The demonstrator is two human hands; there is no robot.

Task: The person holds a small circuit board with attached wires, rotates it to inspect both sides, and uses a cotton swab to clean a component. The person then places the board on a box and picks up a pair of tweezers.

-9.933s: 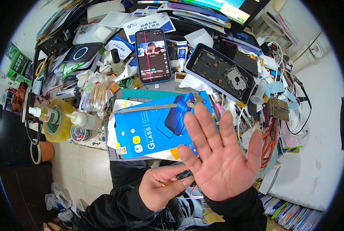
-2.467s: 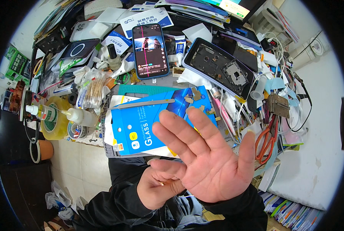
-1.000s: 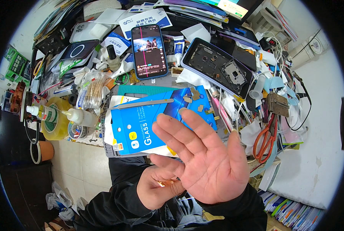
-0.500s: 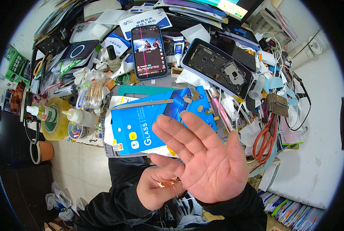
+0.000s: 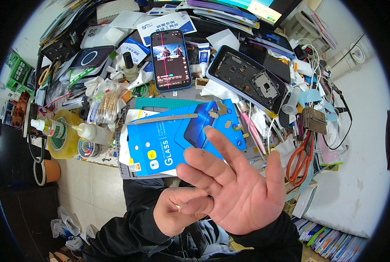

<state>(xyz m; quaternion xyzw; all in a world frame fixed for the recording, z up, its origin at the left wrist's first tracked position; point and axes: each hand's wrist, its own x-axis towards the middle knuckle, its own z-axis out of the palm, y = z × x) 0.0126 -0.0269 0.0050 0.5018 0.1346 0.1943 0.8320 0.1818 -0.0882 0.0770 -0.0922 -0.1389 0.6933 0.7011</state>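
Observation:
My right hand (image 5: 243, 192) is raised, palm up, with its fingers spread. Against its little-finger side, my left hand (image 5: 173, 212) is closed; a tiny pale bit shows at its fingers, too little to name. Beyond them on the bench lies a blue tempered-glass package (image 5: 182, 150). A flat metal tool (image 5: 164, 119) rests across the package, near several small metal pieces (image 5: 221, 108). Farther back, a phone (image 5: 172, 65) stands out with its screen lit and a pink vertical line down it. An opened phone (image 5: 247, 78) with its inner parts exposed lies to its right.
Bottles (image 5: 93, 133), a yellow tape roll (image 5: 64, 135) and a bag of cotton swabs (image 5: 106, 105) crowd the left. At the right are red-handled scissors (image 5: 299, 161), a pink pen-like tool (image 5: 254, 131) and tangled cables. A teal mat (image 5: 160, 103) shows behind the package.
My right hand has shifted slightly down and right, its little finger bending toward my left hand. The copper-coloured thing seen in my left hand is now mostly hidden.

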